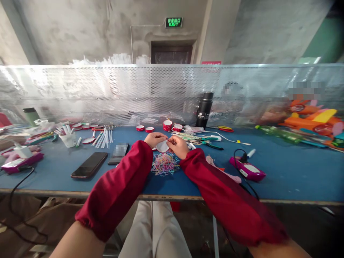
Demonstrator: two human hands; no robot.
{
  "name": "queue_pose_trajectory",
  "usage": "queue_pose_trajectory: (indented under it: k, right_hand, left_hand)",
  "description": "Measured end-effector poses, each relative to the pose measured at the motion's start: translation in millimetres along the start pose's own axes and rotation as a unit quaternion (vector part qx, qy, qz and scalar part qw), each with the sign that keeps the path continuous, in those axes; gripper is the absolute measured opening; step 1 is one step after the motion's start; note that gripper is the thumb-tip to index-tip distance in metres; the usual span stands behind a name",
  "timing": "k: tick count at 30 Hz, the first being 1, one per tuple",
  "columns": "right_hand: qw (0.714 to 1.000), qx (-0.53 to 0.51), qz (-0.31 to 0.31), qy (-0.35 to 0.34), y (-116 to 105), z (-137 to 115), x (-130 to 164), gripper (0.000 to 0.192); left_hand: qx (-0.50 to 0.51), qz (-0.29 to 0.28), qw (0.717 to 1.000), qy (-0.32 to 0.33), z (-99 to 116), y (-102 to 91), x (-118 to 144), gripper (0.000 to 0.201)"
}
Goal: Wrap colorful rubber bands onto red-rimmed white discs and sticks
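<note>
Between my two hands is a small round white disc (162,146), held just above the blue table. My left hand (154,139) pinches its upper left edge. The fingers of my right hand (179,146) are closed on its right edge. Right below the disc lies a heap of small pastel rubber bands (165,165). Part of another round piece shows behind the disc on the left, mostly hidden by my hand. Red sleeve covers reach from both wrists up the forearms.
Two phones (90,165) lie left of my forearms. Red-sided round pieces (167,125) and a black thermos (204,110) stand at the back by a perforated metal screen (113,86). Green-handled pliers (212,143) and a purple power strip (247,168) lie on the right. A cup of pens (68,139) stands left.
</note>
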State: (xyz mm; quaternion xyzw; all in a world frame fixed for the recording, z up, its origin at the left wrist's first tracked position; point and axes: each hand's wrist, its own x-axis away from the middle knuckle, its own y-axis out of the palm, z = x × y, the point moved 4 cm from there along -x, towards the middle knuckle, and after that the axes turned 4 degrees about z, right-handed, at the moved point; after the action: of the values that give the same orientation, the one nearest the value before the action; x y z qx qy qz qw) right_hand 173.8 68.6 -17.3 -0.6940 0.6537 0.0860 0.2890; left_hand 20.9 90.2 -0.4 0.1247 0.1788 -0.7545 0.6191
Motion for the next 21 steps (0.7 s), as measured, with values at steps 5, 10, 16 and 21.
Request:
queue_pose_trajectory:
  k: [5, 10, 16, 21]
  right_hand:
    - [1.0, -0.024, -0.004, 0.015, 2.0, 0.2, 0.8, 0.021]
    - [1.0, -0.015, 0.004, 0.017, 1.5, 2.7, -0.3, 0.02]
    - [1.0, -0.014, 0.006, 0.022, 1.9, 4.6, -0.8, 0.019]
    - [1.0, -0.02, 0.004, 0.02, 2.4, 0.6, 0.8, 0.02]
  left_hand:
    - [-0.01, 0.009, 0.999, -0.032, -4.8, -0.6, 0.4, 0.018]
    - [-0.033, 0.028, 0.999, -0.028, -2.9, -2.8, 0.0, 0.014]
    - [-0.048, 0.038, 0.997, -0.037, -1.1, -5.2, 0.2, 0.009]
    - [-0.041, 0.052, 0.996, -0.055, -1.4, -5.5, 0.4, 0.007]
